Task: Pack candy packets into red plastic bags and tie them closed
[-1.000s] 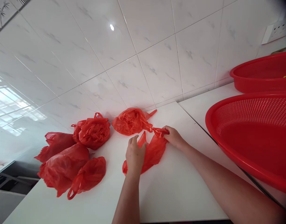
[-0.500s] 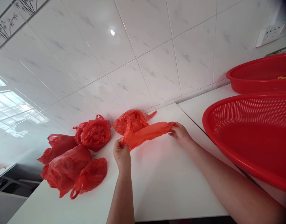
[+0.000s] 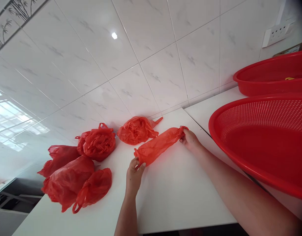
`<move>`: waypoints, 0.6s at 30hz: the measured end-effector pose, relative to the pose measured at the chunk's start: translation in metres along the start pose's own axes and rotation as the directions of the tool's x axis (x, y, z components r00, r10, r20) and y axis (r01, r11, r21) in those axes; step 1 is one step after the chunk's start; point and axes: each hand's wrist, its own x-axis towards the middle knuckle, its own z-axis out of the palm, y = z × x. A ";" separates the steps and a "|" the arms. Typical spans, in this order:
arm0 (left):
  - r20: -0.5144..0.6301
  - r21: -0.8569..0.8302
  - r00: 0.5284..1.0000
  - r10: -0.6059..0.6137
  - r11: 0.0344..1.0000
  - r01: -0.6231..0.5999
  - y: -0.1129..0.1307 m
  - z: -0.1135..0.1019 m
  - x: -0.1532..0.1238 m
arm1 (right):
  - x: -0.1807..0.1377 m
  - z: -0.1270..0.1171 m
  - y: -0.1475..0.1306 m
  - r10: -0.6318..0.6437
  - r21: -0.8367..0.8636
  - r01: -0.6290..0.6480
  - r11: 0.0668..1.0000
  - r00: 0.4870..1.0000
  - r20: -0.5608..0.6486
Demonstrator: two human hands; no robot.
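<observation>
A thin red plastic bag [image 3: 159, 146] is stretched lengthwise between my two hands, just over the white table [image 3: 180, 190]. My left hand [image 3: 135, 173] pinches its near left end between thumb and fingers. At the far right end, my right hand [image 3: 189, 139] is closed on the gathered plastic; some of its fingers are hidden. Right behind the stretched bag, a bundle of crumpled red bags [image 3: 136, 130] lies against the wall.
Several more red plastic bags [image 3: 69, 178] are heaped on the left, with a stuffed one [image 3: 98, 142] behind them. To the right stands a large red perforated basket [image 3: 239, 114], and behind it a red basin [image 3: 269, 88]. A wall socket [image 3: 276, 34] is above.
My left hand has moved a little nearer and to the right with its end of the bag. The bag now lies flatter and clear of the bundle behind it.
</observation>
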 end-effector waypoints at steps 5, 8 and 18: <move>-0.226 0.042 0.965 -0.130 0.989 0.143 -0.013 -0.015 -0.003 | -0.005 0.003 -0.001 0.026 0.047 -0.030 0.998 0.997 0.076; -0.235 -0.028 0.954 -0.187 0.982 0.186 -0.020 -0.019 -0.003 | -0.011 0.006 0.000 0.074 0.033 -0.081 0.996 0.983 0.170; -0.234 -0.562 0.941 -0.244 0.824 0.074 -0.021 -0.011 -0.002 | -0.028 0.013 0.001 -0.401 -0.819 0.376 0.433 0.894 0.199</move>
